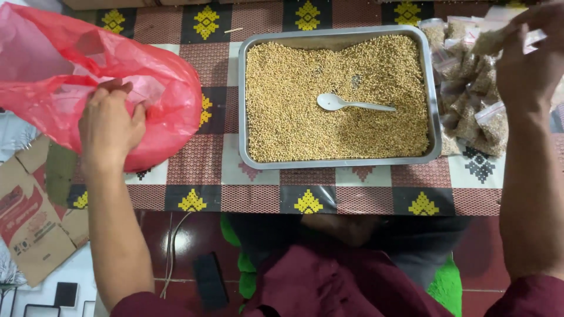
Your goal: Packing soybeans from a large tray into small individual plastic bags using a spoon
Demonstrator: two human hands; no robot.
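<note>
My left hand (110,123) reaches into the mouth of a red plastic bag (167,94) at the left, fingers curled on its rim. My right hand (529,58) is raised at the far right and pinches a small clear packet of grain (490,40). Between them stands a metal tray (339,35) filled with tan grain (305,105), and a white plastic spoon (346,104) lies on top of the grain.
A pile of several small filled clear packets (476,100) lies right of the tray. The table wears a patterned red, black and white cloth (258,194). Flattened cardboard (32,217) lies on the floor at lower left, beside a dark phone (210,280).
</note>
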